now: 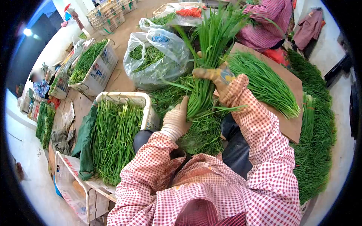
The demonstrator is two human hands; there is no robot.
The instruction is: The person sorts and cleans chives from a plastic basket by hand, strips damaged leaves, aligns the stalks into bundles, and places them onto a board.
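One bunch of long green leaves [205,60] is held upright and slightly tilted in front of the wearer, between the two gloved hands. The left hand [176,119], in a cream glove, is at the lower stems, its thumb against them and its other fingers mostly hidden; it appears closed on the bunch. The right hand [220,78], in a stained yellowish glove, is higher up on the opposite side, pinching the bunch, with a digit laid across the front.

Beside the right forearm, the surface [289,130] is a brown board bearing a tied-looking bundle [264,83]. Further greens [315,150] are massed along the white wall [343,124]. Loose leaves [201,132] lie below the hands. A clear plastic bag [162,75] of greens stands on the brown floor [122,56] ahead.

Count: one bunch in hand; one bundle on the board; one plastic bag near the bunch; one filled white crate [151,113] just left of the wearer, with one dark green cloth [86,141] against it; one jacket [308,28] hanging at upper right; two other people, one in a striped top [264,24] nearby, one in a patterned top [40,88] at far left.
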